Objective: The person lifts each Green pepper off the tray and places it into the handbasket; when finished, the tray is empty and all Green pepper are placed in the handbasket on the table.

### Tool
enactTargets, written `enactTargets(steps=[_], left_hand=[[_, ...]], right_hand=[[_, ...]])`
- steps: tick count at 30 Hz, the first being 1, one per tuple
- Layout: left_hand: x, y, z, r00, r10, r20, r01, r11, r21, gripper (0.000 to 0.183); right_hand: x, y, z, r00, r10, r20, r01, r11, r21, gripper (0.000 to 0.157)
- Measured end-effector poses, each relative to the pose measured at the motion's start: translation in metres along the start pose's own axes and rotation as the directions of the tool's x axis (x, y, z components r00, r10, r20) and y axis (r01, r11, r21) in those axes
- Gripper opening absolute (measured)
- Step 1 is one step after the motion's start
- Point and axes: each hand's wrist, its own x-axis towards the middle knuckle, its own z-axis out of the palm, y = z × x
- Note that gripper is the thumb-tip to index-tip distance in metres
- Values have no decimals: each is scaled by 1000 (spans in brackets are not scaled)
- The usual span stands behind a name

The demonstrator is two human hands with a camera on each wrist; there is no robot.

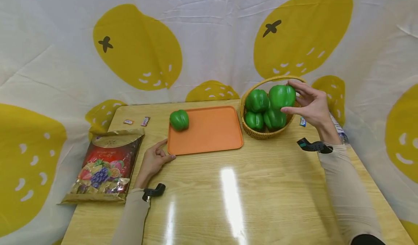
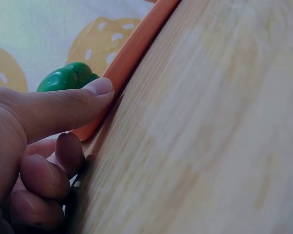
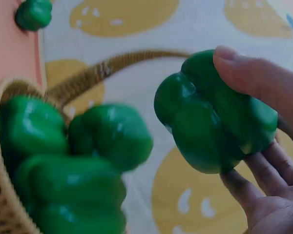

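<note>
right hand | green pepper gripped above basket | smooth, light, best held round the sides | left hand curled, tray edge touched, 9 o'clock

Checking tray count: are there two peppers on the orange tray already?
No, the head view shows only one green pepper on the orange tray; the right hand grips another pepper above the basket.
</note>
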Motion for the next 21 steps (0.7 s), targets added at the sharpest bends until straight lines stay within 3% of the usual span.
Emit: enactTargets(steps=[6,15,21], left_hand=[[0,-2,-1,1000,-2,0,2,1000,-6,83],[1,0,1,1000,-4,3,4,1000,-9,83],[0,1,0,1000,2,-5,-2,1000,5,81]], right_hand=[[4,30,-18,993,96,-72,-100,994,-48,73],[13,52,-21,984,154,-85,-158,986,-51,73],[17,59,-22,981,188,-44,-192,975,-108,74]])
